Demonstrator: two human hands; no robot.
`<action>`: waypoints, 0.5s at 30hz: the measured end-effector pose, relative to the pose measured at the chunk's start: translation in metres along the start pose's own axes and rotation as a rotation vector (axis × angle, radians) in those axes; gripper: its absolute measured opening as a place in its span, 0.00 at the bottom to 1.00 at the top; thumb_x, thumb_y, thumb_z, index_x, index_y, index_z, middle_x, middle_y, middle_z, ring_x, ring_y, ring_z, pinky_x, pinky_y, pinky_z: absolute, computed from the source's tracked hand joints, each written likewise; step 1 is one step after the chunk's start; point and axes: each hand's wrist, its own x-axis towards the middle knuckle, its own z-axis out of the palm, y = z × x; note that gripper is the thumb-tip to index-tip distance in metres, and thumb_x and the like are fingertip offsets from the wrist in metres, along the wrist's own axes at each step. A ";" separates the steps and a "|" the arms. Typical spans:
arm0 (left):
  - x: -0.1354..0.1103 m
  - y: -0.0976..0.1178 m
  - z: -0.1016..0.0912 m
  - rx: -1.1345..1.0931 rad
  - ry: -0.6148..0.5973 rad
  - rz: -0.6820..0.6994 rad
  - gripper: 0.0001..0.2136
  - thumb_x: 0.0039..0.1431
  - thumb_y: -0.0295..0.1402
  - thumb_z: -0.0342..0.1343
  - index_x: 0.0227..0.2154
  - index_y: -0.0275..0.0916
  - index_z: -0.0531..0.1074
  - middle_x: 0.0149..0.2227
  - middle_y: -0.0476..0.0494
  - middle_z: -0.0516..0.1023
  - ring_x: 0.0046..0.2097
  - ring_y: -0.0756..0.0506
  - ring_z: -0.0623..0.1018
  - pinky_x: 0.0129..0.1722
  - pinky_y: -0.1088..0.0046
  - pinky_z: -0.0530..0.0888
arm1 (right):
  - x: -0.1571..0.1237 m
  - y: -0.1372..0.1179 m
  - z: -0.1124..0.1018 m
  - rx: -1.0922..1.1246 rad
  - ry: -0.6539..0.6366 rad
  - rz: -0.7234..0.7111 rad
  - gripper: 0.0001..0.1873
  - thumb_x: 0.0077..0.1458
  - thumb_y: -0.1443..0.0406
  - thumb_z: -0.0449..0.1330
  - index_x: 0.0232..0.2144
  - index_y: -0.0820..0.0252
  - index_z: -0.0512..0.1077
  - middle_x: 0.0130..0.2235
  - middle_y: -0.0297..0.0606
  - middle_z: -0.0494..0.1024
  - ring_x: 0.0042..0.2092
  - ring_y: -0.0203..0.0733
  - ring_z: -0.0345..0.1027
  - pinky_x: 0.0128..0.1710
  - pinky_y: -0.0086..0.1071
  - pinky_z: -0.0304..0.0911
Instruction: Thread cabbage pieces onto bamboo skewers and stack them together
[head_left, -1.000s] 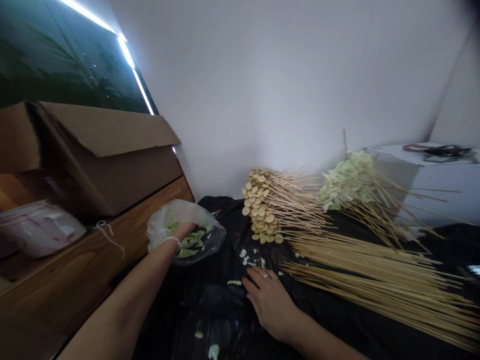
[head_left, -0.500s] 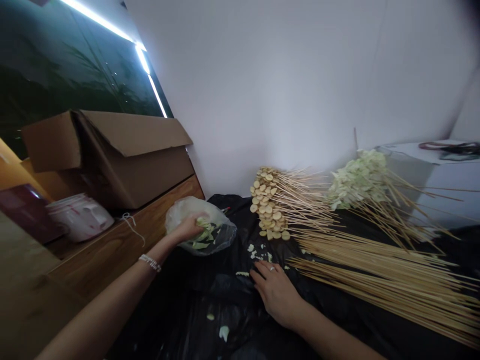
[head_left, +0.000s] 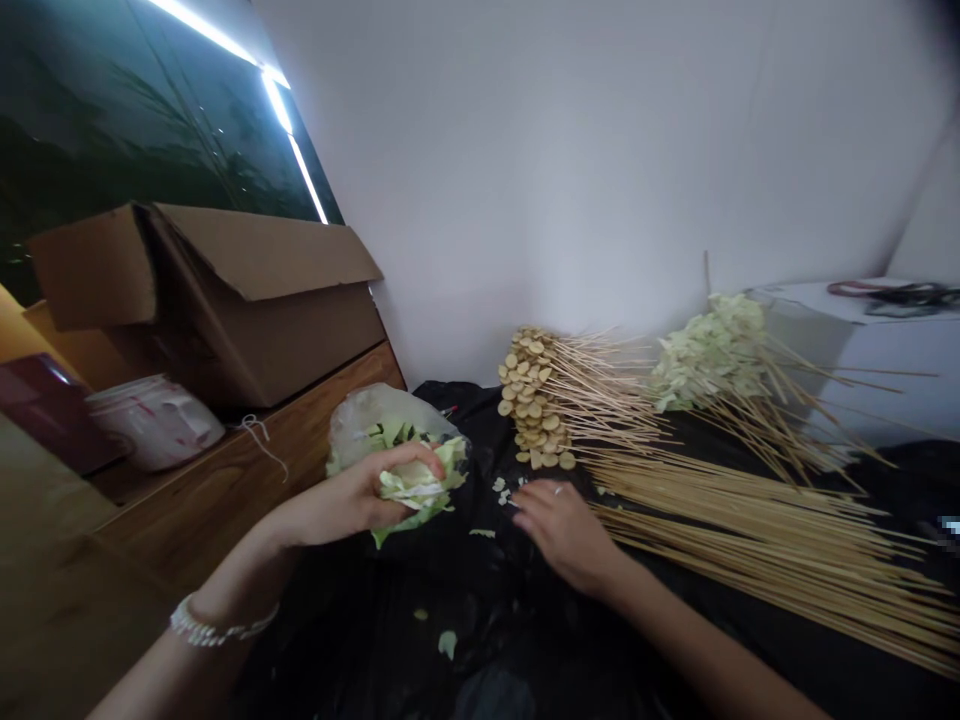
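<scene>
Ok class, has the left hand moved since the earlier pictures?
Yes: judged against the cardboard box, the left hand has moved away from it, toward the person, out of the plastic bag, holding pale green leaves.

Two skewered heaps [head_left: 536, 395] [head_left: 709, 350] and one bracelet [head_left: 196, 628] show.

Pale green leaves [head_left: 411, 492], loosely bunched

I can't read a single word, number or brand from where I stand. The pale container [head_left: 154, 425] in front of the cardboard box [head_left: 281, 335] carries reddish streaks that may be printing, but they're too blurred for me to tell. I can't read any lettering on the cardboard box or the white box [head_left: 896, 375] either.
</scene>
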 end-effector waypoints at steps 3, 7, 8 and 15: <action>0.014 0.015 0.032 -0.088 -0.116 0.174 0.19 0.47 0.25 0.54 0.44 0.42 0.71 0.45 0.45 0.75 0.46 0.42 0.73 0.48 0.67 0.70 | 0.006 0.030 -0.030 0.044 0.207 0.202 0.20 0.66 0.60 0.42 0.40 0.59 0.74 0.41 0.42 0.78 0.43 0.43 0.69 0.47 0.36 0.59; 0.042 0.004 0.101 0.026 -0.004 0.295 0.25 0.44 0.18 0.52 0.46 0.45 0.71 0.55 0.44 0.68 0.57 0.40 0.66 0.56 0.61 0.64 | 0.000 0.063 -0.054 0.089 0.346 0.415 0.24 0.65 0.55 0.42 0.35 0.59 0.75 0.36 0.42 0.79 0.39 0.44 0.70 0.42 0.34 0.60; 0.048 -0.003 0.119 0.078 0.057 0.305 0.25 0.44 0.17 0.52 0.46 0.45 0.71 0.59 0.42 0.64 0.61 0.38 0.62 0.59 0.59 0.61 | -0.002 0.067 -0.057 0.106 0.358 0.427 0.24 0.65 0.55 0.42 0.35 0.59 0.75 0.36 0.42 0.79 0.39 0.43 0.71 0.42 0.34 0.61; 0.053 -0.029 0.139 0.129 -0.203 0.258 0.41 0.40 0.38 0.69 0.60 0.56 0.60 0.69 0.43 0.45 0.68 0.29 0.44 0.60 0.42 0.52 | -0.003 0.068 -0.061 0.127 0.375 0.444 0.24 0.65 0.54 0.43 0.34 0.58 0.75 0.35 0.40 0.80 0.37 0.42 0.73 0.41 0.32 0.62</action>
